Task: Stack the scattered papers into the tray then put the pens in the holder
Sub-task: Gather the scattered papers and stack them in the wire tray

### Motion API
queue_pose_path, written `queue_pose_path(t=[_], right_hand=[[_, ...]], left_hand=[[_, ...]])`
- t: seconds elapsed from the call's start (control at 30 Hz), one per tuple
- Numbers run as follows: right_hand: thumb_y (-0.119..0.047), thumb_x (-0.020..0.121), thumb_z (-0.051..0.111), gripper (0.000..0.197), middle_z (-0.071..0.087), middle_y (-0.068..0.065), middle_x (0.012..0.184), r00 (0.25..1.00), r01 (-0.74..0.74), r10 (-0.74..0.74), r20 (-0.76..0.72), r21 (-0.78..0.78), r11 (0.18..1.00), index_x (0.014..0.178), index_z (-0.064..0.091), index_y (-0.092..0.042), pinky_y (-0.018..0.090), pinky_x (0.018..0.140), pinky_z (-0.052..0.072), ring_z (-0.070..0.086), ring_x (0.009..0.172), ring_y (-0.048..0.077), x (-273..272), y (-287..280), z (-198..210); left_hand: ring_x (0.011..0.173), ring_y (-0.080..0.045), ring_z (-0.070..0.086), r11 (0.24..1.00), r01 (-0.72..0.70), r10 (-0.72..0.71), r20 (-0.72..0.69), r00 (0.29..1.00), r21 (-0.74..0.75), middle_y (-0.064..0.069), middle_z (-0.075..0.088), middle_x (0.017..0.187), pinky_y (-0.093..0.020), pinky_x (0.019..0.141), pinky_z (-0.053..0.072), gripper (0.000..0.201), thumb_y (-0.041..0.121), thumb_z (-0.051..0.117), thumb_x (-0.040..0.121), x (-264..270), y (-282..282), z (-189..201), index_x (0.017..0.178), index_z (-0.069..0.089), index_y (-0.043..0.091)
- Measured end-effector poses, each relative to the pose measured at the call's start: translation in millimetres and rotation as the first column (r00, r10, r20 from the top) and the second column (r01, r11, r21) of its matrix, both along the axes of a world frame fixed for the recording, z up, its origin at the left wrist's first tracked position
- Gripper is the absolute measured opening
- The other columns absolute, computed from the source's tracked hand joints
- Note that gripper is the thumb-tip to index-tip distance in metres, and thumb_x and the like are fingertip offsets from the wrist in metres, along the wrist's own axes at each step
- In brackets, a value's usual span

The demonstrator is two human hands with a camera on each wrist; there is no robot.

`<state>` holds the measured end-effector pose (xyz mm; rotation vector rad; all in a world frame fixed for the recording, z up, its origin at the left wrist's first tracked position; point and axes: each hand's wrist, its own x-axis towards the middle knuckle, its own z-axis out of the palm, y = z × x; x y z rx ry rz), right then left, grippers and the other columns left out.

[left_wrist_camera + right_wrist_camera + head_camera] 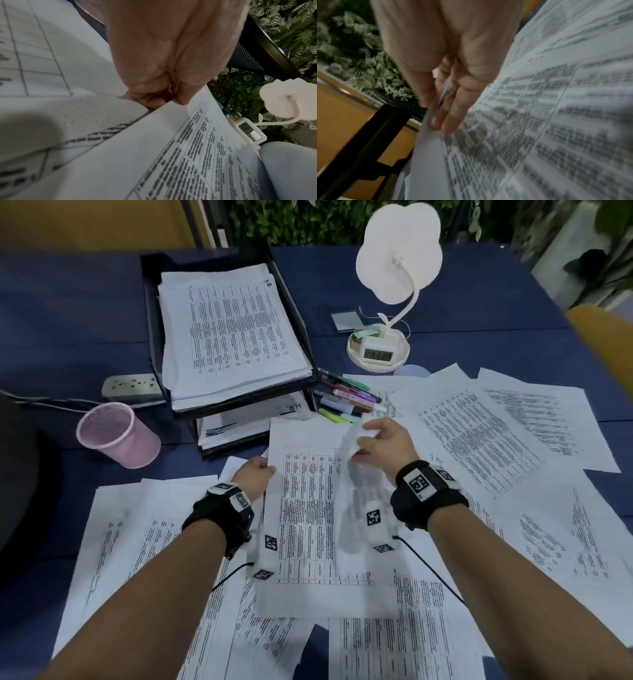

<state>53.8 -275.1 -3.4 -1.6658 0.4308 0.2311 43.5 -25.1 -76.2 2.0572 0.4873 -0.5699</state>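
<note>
Head view shows both hands lifting a printed sheet [308, 494] above the scattered papers [479, 446] that cover the near part of the blue worktop [68, 320]. The left hand [255, 477] pinches the sheet's left edge, thumb on top and fingers curled beneath, as the left wrist view confirms. The right hand [383, 445] grips the sheet's far right corner, which is bent up between thumb and fingers; the right wrist view, though blurred, shows the paper edge caught between them. A black two-tier tray [150, 313] stands at the far left, its upper level holding a thick stack of papers [233, 337] and its lower level a thinner pile. A bunch of coloured pens [346, 400] lies on the worktop just right of the tray, partly on the papers. The pink mesh holder [118, 434] stands upright to the left of the tray, near a grey power strip [133, 386]. A white desk lamp [397, 254] with a small clock [378, 352] in its base stands beyond the pens.
</note>
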Motion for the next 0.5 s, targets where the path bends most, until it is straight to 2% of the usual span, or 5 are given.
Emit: queue_pose_path(t=[0.1, 0.2, 0.3, 0.4, 0.5], right_hand=[[-0.011, 0.091, 0.061, 0.021, 0.059, 0.010, 0.084, 1.000, -0.009, 0.006, 0.010, 0.217, 0.976, 0.110, 0.057, -0.017, 0.039, 0.068, 0.056, 0.062, 0.064, 0.025, -2, -2, 7], [-0.021, 0.092, 0.059, 0.025, 0.063, 0.004, 0.086, 0.996, 0.081, -0.064, 0.070, -0.270, 0.959, 0.116, 0.057, -0.018, 0.025, 0.062, 0.049, 0.059, 0.064, 0.016, 2, -27, -7], [-0.017, 0.089, 0.056, 0.034, 0.063, 0.014, 0.114, 0.985, 0.027, -0.128, -0.113, -0.638, 0.770, 0.122, 0.053, -0.011, 0.032, 0.084, 0.051, 0.062, 0.098, 0.029, 1, -54, -24], [-0.013, 0.087, 0.056, 0.046, 0.052, 0.016, 0.131, 0.958, -0.090, -0.110, -0.263, -0.646, 0.758, 0.131, 0.046, -0.006, 0.031, 0.087, 0.043, 0.054, 0.116, 0.032, -6, -61, -31], [-0.015, 0.087, 0.061, 0.046, 0.052, 0.015, 0.132, 0.969, -0.121, -0.038, -0.243, -0.607, 0.785, 0.130, 0.048, -0.005, 0.030, 0.090, 0.043, 0.053, 0.117, 0.030, -9, -55, -33]], left_hand=[[0.108, -0.039, 0.056, 0.996, -0.062, 0.063, 0.002, 0.998, -0.061, -0.025, 0.057, 0.121, -0.043, 0.092, 0.045, 0.021, 0.022, 0.045, 0.097, -1, -2, 5, 0.110, 0.055, 0.009], [0.118, -0.036, 0.054, 0.985, -0.102, 0.101, -0.016, 0.995, -0.140, -0.015, 0.057, 0.127, -0.046, 0.102, 0.042, 0.047, 0.043, 0.050, 0.092, -2, -4, 5, 0.126, 0.052, 0.010], [0.102, -0.026, 0.065, 0.990, -0.007, 0.007, -0.004, 1.000, -0.138, -0.001, 0.067, 0.115, -0.048, 0.096, 0.049, 0.070, 0.059, 0.059, 0.066, 0, 3, -15, 0.124, 0.057, 0.020], [0.107, -0.024, 0.062, 0.982, -0.001, 0.004, 0.016, 1.000, -0.191, -0.001, 0.065, 0.120, -0.047, 0.098, 0.047, 0.061, 0.045, 0.057, 0.073, 0, 8, -29, 0.129, 0.051, 0.019], [0.116, -0.023, 0.055, 0.957, -0.088, 0.088, -0.012, 0.996, -0.276, -0.001, 0.055, 0.132, -0.041, 0.103, 0.041, 0.048, 0.034, 0.051, 0.092, -11, -7, 11, 0.136, 0.041, 0.017]])
